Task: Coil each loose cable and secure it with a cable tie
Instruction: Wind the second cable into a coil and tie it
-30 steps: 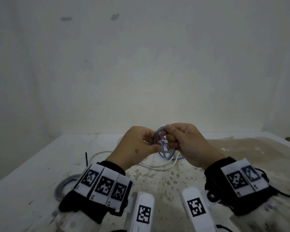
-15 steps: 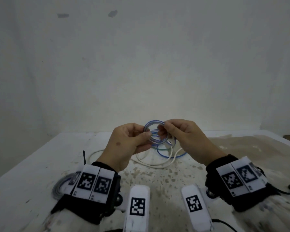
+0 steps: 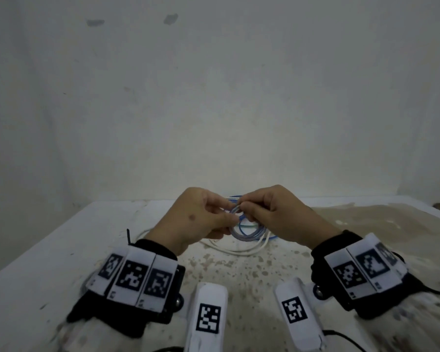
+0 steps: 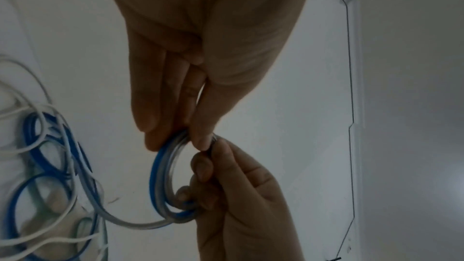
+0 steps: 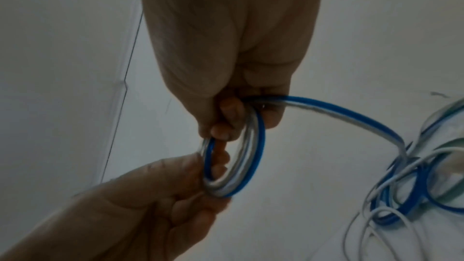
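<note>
A small coil of blue-and-clear cable hangs in the air between my two hands above the table. My left hand pinches one side of the coil with thumb and fingers. My right hand grips the opposite side, fingers curled through the loop. From the coil the same cable's loose length trails down to a blue tangle on the table. A black cable tie lies on the table left of my left wrist.
A thin white cable lies in loose loops on the stained white table, mixed with the blue tangle. A plain wall stands close behind the table. The table's left edge runs beside my left arm.
Both hands have kept hold of the coil. The loop that stood up above my fingers half a second ago now hangs lower between them, and my hands have closed together again.
</note>
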